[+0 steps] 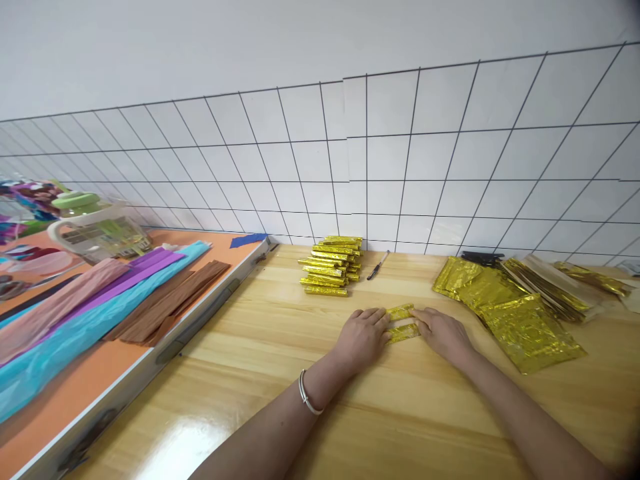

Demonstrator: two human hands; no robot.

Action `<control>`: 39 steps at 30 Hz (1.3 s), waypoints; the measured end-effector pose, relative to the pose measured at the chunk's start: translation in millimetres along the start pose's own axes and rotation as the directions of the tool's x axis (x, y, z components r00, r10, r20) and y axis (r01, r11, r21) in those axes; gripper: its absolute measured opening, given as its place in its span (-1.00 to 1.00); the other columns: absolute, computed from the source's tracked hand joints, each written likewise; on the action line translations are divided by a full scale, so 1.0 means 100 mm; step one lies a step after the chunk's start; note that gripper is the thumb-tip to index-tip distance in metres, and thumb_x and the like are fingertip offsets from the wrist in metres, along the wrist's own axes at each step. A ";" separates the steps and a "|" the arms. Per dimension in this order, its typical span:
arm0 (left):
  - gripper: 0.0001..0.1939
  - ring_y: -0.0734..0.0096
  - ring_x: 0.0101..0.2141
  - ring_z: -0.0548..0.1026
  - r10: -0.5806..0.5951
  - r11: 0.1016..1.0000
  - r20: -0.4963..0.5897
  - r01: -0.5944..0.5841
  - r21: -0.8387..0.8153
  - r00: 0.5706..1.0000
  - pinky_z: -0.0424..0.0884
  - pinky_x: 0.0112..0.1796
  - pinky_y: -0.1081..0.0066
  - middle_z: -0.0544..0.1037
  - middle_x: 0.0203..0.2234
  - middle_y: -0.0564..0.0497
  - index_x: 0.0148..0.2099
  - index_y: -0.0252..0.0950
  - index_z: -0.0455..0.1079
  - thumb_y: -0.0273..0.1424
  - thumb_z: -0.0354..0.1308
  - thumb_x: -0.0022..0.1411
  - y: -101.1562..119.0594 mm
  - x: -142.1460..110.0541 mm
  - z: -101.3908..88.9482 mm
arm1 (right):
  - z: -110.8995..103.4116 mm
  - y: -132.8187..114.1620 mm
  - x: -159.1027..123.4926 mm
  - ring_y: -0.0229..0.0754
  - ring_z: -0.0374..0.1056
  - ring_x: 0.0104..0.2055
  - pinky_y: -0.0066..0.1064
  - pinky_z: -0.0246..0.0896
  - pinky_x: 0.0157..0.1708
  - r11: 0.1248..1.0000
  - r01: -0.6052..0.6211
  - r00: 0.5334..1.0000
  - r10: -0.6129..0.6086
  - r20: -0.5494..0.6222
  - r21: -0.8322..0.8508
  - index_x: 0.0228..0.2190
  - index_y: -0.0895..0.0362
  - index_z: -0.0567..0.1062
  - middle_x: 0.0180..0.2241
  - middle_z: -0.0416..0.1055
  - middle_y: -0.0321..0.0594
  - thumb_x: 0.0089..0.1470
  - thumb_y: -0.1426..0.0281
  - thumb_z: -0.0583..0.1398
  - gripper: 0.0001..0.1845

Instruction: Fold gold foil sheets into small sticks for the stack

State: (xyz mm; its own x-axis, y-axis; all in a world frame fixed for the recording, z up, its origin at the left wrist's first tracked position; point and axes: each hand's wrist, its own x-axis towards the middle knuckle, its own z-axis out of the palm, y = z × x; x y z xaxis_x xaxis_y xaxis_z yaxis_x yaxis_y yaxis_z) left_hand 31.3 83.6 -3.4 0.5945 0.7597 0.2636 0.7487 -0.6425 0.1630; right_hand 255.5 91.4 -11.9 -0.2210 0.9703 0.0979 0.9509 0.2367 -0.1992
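Note:
A small piece of gold foil paper (404, 333) lies on the wooden table, with gold bands along its far and near edges and a paler strip between them. My left hand (361, 339) is at its left end, fingers close together and holding it down. At the right end, my right hand (444, 335) grips the same paper between thumb and fingers. The fingers hide both ends. Beyond my left hand sits a pile of narrow, folded gold foil strips (333, 263). To the right of my right hand are flat gold foil sheets (530, 327), overlapping one another.
A black pen (378, 265) lies beside the strip pile. Black items (483, 258) and a paper-wrapped foil stack (547, 287) are at the back right. On the left, an orange board (200, 244) carries brown crepe paper (175, 300), blue crepe paper (115, 310) and a jug (107, 230).

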 end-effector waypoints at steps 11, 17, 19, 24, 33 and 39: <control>-0.62 0.30 0.05 0.29 0.001 0.997 0.016 0.000 -0.082 1.000 0.18 0.02 0.28 0.33 0.09 0.02 0.13 -0.15 0.19 -0.25 -0.07 0.28 -0.08 -0.03 -0.06 | -0.08 0.12 0.01 -0.20 0.26 -0.46 -0.43 0.12 -0.49 0.946 -0.013 1.000 0.003 0.031 0.325 -0.44 0.09 0.45 -0.51 0.38 -0.29 -0.02 0.19 0.12 -0.77; -0.72 0.34 -0.06 0.38 -0.052 0.987 0.024 0.055 -0.149 0.998 0.24 -0.03 0.34 0.45 -0.06 0.01 0.01 -0.18 0.28 -0.32 -0.04 0.26 -0.09 0.01 -0.06 | -0.04 0.10 0.03 -0.22 0.26 -0.45 -0.45 0.07 -0.47 0.951 -0.009 1.000 0.009 -0.001 0.309 -0.50 0.10 0.38 -0.50 0.37 -0.32 0.01 0.22 0.08 -0.78; -0.75 0.33 -0.14 0.42 -0.093 0.980 0.047 0.099 -0.172 0.995 0.27 -0.09 0.37 0.50 -0.17 -0.01 -0.05 -0.21 0.31 -0.32 -0.05 0.26 -0.08 0.03 -0.10 | -0.04 0.09 0.04 -0.23 0.26 -0.46 -0.46 0.05 -0.48 0.954 -0.013 1.000 0.014 -0.001 0.299 -0.49 0.09 0.38 -0.51 0.37 -0.33 0.03 0.23 0.08 -0.78; -0.78 0.36 -0.25 0.45 -0.158 0.962 0.105 0.177 -0.206 0.982 0.30 -0.20 0.44 0.52 -0.30 0.01 -0.14 -0.23 0.34 -0.31 -0.07 0.26 -0.10 0.07 -0.17 | -0.06 0.07 0.06 -0.23 0.26 -0.46 -0.48 -0.01 -0.52 0.963 -0.041 0.999 0.039 0.010 0.265 -0.49 0.09 0.39 -0.50 0.39 -0.31 0.03 0.22 0.08 -0.78; -0.83 0.32 -0.22 0.44 -0.108 0.988 0.056 0.114 -0.108 0.993 0.29 -0.17 0.38 0.49 -0.27 0.00 -0.14 -0.25 0.29 -0.33 0.02 0.23 -0.08 0.05 -0.09 | -0.10 0.03 0.08 -0.22 0.29 -0.43 -0.48 -0.08 -0.53 0.976 -0.081 0.997 0.076 0.032 0.202 -0.47 0.08 0.41 -0.47 0.43 -0.30 0.04 0.22 0.09 -0.78; -0.83 0.33 -0.15 0.42 -0.087 0.996 0.043 0.087 -0.002 0.995 0.28 -0.11 0.32 0.45 -0.13 -0.03 -0.09 -0.24 0.27 -0.38 -0.03 0.27 -0.03 0.04 -0.02 | -0.13 0.00 0.09 -0.23 0.29 -0.44 -0.47 -0.12 -0.54 0.983 -0.099 0.995 0.096 0.028 0.157 -0.46 0.08 0.40 -0.44 0.43 -0.29 0.04 0.22 0.10 -0.80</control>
State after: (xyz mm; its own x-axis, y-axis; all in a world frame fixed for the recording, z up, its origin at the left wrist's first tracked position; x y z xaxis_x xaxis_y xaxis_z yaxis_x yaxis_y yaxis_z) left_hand 31.1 88.4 -0.7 0.5390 0.8165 0.2070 0.7973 -0.5738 0.1872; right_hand 256.0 99.1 1.5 -0.1345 0.9896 0.0512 0.9222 0.1440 -0.3588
